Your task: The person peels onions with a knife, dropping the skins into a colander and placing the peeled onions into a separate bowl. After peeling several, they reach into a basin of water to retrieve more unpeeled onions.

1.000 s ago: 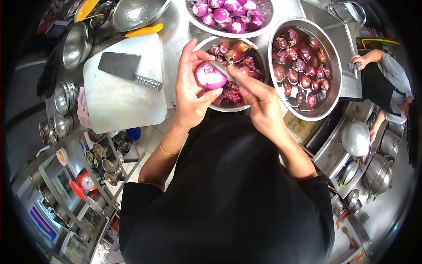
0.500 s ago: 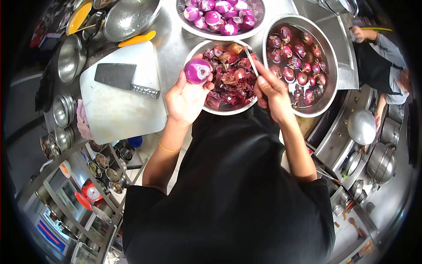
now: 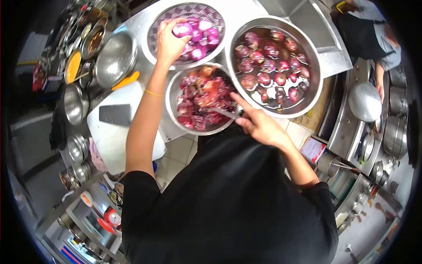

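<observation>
My left hand (image 3: pixel 170 44) reaches over the perforated metal colander (image 3: pixel 157 31), its fingers closed round a peeled red onion (image 3: pixel 182 29). Several more peeled onions (image 3: pixel 198 53) lie in the colander beneath it. My right hand (image 3: pixel 259 125) grips a small knife (image 3: pixel 225 113), whose blade points left across a metal bowl (image 3: pixel 172 107). Onion skins (image 3: pixel 200 101) fill that bowl. To the right, a large basin (image 3: pixel 317 66) holds unpeeled red onions (image 3: pixel 268 66) in dark water.
On the left a cleaver (image 3: pixel 115 114) lies on a white cutting board (image 3: pixel 112 152), near an orange handle (image 3: pixel 126 81). Metal bowls (image 3: pixel 115 59) stand beyond it. A sink (image 3: pixel 303 22) is behind the basin. At the far right another person (image 3: pixel 362 35) stands near a wok (image 3: pixel 365 102).
My left hand has carried the peeled onion up and left, from above the skins to the colander. My right hand has lowered the knife. The view has shifted.
</observation>
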A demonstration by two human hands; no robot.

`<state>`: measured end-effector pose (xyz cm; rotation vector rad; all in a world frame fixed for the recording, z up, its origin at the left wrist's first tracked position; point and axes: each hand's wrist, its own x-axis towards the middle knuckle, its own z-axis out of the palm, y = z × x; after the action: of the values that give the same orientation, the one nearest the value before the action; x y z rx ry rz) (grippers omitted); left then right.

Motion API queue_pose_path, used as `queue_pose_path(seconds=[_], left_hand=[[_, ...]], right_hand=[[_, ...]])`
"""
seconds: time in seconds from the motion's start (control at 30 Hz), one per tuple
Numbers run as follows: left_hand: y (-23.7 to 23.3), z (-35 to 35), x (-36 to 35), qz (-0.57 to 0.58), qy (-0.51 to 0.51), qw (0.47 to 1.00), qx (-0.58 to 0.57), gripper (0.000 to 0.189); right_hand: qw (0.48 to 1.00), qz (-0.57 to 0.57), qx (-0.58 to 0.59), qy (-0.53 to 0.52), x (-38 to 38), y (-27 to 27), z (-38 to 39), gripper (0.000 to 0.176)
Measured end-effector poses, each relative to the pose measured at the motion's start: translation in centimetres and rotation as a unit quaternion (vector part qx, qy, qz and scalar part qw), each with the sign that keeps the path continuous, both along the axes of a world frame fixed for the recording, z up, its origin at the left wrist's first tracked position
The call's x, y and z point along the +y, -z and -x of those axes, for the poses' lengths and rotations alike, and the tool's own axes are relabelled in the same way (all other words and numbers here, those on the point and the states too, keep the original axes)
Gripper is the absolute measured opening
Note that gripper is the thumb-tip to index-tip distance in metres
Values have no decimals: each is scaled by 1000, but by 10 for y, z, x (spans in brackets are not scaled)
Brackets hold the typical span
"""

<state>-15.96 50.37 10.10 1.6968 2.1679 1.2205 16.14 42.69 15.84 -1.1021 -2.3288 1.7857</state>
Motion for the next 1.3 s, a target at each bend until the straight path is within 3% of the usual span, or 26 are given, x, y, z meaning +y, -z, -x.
queue_pose_path(seconds=[0.07, 0.1, 0.17, 0.23, 0.3, 0.37, 0.4, 0.47, 0.57, 0.67, 0.8, 0.9, 1.03, 1.07, 1.1, 1.13, 1.17, 1.23, 1.27, 1.3], left_hand=[[4, -12, 33, 27, 11, 996, 86, 46], [10, -14, 47, 54, 44, 992, 102, 53], [9, -40, 63, 33, -3, 994, 104, 58], [-7, -74, 72, -39, 19, 990, 133, 63], [-31, -125, 76, -28, 119, 990, 64, 58], [-35, -175, 85, 135, 184, 973, 8, 40], [-21, -195, 93, 94, 224, 970, 20, 35], [-11, -230, 110, 137, 158, 968, 140, 40], [11, -264, 143, 261, 72, 944, 191, 59], [31, -279, 163, 308, 18, 924, 225, 58], [42, -273, 166, 279, 25, 927, 247, 54], [10, -268, 156, 215, 23, 948, 235, 53], [-63, -252, 121, 69, 43, 997, 4, 53], [-65, -239, 111, 25, 89, 982, -164, 48], [-67, -226, 98, -25, 131, 936, -326, 44], [-71, -220, 79, 4, 101, 873, -476, 33], [-61, -214, 64, 2, 172, 767, -618, 33], [-43, -216, 33, 12, 154, 684, -713, 34], [-35, -217, 18, 5, 138, 708, -693, 36], [-29, -216, 4, 3, 142, 714, -686, 35]], right_hand=[[999, -29, 11, -21, 5, -15, -12, 65], [973, -201, 110, -8, 3, 10, -21, 64], [997, -40, 64, 3, 16, -20, -40, 62], [999, -2, 50, 20, 31, -35, -65, 61], [995, 50, 79, 37, 44, -30, -95, 61], [991, 54, 102, 73, 56, -26, -121, 61], [991, 52, 95, 81, 64, -26, -134, 61], [991, 37, 88, 97, 80, -22, -160, 62], [988, 37, 74, 131, 102, -28, -195, 63], [979, 22, 113, 169, 115, -22, -222, 64], [977, 43, 108, 177, 128, -22, -242, 65], [969, 53, 139, 196, 133, -21, -248, 64], [948, 57, 198, 244, 140, -12, -244, 52], [939, 60, 211, 265, 141, -9, -240, 47], [936, 55, 209, 279, 143, -5, -233, 37], [942, 14, 188, 276, 145, 1, -224, 35], [947, -29, 168, 274, 148, 4, -215, 32], [952, -86, 176, 235, 146, 2, -192, 30], [950, -143, 185, 209, 142, 0, -180, 29], [962, -117, 167, 184, 138, -9, -169, 30]])
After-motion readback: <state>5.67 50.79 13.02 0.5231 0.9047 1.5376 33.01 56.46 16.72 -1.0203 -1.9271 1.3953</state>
